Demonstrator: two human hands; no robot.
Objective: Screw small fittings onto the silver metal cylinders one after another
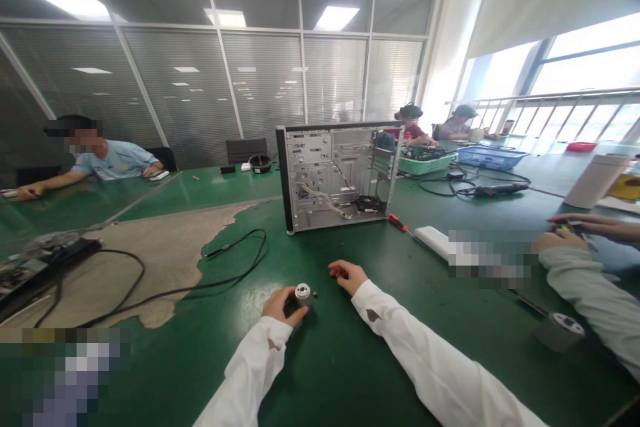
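Note:
My left hand [281, 305] is wrapped round a short silver cylinder [303, 296] that stands upright on the green table, its pale, ring-shaped end with dark holes facing up. A tiny dark metal piece, like a small nut [315, 293], lies just right of the cylinder. My right hand [349, 275] is a little farther off to the right, over the tabletop, with fingers curled in towards the thumb. Whether anything is between those fingertips cannot be made out. Beyond both hands stands an open computer case [345, 180] with loose wires and a fan inside.
A screwdriver [397, 223] and a white bar [433, 240] lie right of the case. Another similar cylinder [560, 337] stands near right, by a co-worker's hands [563, 237]. A black cable [230, 280] crosses the left side. Green [427, 165] and blue baskets [493, 159] stand behind.

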